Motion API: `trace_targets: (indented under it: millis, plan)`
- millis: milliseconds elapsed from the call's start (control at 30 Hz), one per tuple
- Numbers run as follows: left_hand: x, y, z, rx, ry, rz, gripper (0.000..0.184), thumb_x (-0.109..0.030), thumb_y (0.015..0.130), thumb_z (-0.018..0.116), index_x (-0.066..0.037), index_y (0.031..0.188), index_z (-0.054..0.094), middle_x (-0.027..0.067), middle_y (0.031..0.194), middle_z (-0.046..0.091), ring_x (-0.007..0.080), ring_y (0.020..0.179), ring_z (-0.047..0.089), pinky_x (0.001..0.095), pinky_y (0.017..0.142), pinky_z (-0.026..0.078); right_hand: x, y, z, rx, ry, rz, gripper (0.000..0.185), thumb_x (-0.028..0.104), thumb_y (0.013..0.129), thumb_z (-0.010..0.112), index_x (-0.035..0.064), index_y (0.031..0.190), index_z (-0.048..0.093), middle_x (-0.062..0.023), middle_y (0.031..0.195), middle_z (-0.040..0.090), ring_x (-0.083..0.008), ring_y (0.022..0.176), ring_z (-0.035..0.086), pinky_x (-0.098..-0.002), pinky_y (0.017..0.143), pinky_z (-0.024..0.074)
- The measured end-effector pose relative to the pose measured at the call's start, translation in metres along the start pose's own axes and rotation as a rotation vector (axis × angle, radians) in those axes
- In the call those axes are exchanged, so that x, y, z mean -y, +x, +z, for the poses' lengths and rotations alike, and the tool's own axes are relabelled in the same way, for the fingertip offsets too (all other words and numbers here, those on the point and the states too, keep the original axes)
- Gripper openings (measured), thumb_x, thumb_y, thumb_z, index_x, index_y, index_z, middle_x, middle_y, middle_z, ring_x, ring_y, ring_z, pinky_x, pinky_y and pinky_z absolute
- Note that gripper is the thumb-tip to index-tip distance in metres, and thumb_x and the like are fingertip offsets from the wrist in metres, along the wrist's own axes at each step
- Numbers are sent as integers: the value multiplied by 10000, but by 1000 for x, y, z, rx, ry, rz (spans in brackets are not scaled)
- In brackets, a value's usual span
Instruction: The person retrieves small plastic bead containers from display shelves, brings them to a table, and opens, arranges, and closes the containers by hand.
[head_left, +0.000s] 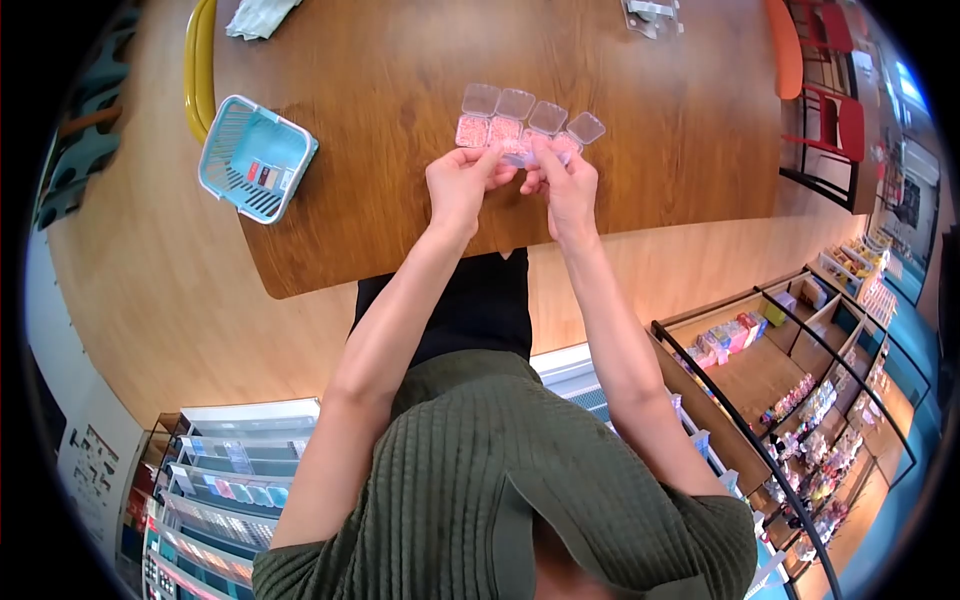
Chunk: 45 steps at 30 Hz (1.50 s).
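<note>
My left hand [466, 187] and my right hand [567, 192] meet near the table's front edge, fingers pinched. Between them they hold a small translucent, pale lilac plastic piece [517, 159]; its exact kind is too small to make out. Just beyond my fingertips stands a row of small clear bead boxes [473, 131] filled with tiny pink beads. Their hinged clear lids [515, 103] are flipped open, away from me. My fingers partly cover the boxes in the middle and on the right, so I cannot tell whether they touch them.
A light-blue and white plastic basket [291, 177] with small packets inside stands at the table's left corner. Farther back lie a white crumpled cloth or bag [260, 15] and a clear-and-silver item [652, 15]. Display shelves [225, 470] stand behind me; red chairs [835, 125] are to the right.
</note>
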<state>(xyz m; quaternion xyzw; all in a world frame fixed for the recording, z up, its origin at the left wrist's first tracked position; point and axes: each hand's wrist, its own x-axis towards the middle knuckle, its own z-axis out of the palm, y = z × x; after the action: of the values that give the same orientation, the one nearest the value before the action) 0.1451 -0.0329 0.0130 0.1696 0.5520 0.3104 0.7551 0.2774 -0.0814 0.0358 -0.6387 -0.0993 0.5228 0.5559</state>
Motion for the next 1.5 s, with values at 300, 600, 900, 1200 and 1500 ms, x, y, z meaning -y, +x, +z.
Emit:
trace_targets:
  millis: [300,600,900,1200,1500]
  plan:
    - [12,-13,7,44,55,-46,176,-115,940,712,48,983,662,112,897,714,144,763,700,234,728,578,-8,-18,-15,-52,50,-33,266,156,938,711,-28,1112,633,-46,795,647,-95,594,593,-245,543,505]
    - [21,-2,25,50,21,-45,178,-111,929,720,53,920,649,128,863,717,161,729,712,242,676,579,4,-8,-28,-97,66,-4,288,185,939,715,-38,1102,634,-52,793,646,-93,583,594,-259,555,536]
    - [14,-10,32,51,21,-26,189,-128,932,722,48,920,653,120,845,721,142,714,705,226,644,558,8,-9,-31,-99,65,-47,318,232,935,724,-45,1062,635,-50,797,644,-84,590,597,-254,551,550]
    - [20,-8,28,37,111,-88,191,-140,939,721,40,946,657,116,885,717,142,738,700,242,712,573,4,-8,-36,-105,84,25,282,209,935,721,-41,1038,642,-48,772,640,-81,588,599,-250,537,548]
    - [17,-6,31,67,116,-62,195,-130,929,733,45,947,650,124,882,719,150,747,709,233,710,579,0,-8,-41,-97,94,28,317,214,935,723,-48,1088,632,-54,790,647,-83,603,612,-248,552,552]
